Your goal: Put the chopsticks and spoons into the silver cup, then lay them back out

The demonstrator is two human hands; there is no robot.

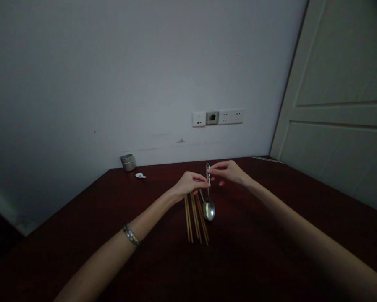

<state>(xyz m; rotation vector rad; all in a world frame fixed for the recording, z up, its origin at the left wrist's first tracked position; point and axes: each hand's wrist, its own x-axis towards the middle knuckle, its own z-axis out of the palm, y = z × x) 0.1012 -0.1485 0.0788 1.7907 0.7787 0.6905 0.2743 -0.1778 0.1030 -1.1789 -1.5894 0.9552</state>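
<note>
My left hand (190, 183) is closed over the far ends of several wooden chopsticks (195, 218), which fan out toward me over the dark red table (254, 251). My right hand (229, 171) pinches the handle top of a metal spoon (208, 201), which hangs bowl down beside the chopsticks. A second metal handle shows next to the spoon. The two hands almost touch at the fingertips. A bracelet (131, 235) is on my left wrist.
A small metal cup (128, 162) and a small white object (140, 175) sit at the table's far edge by the wall. Wall sockets (218, 117) are above the table. A pale door (342, 109) stands at the right.
</note>
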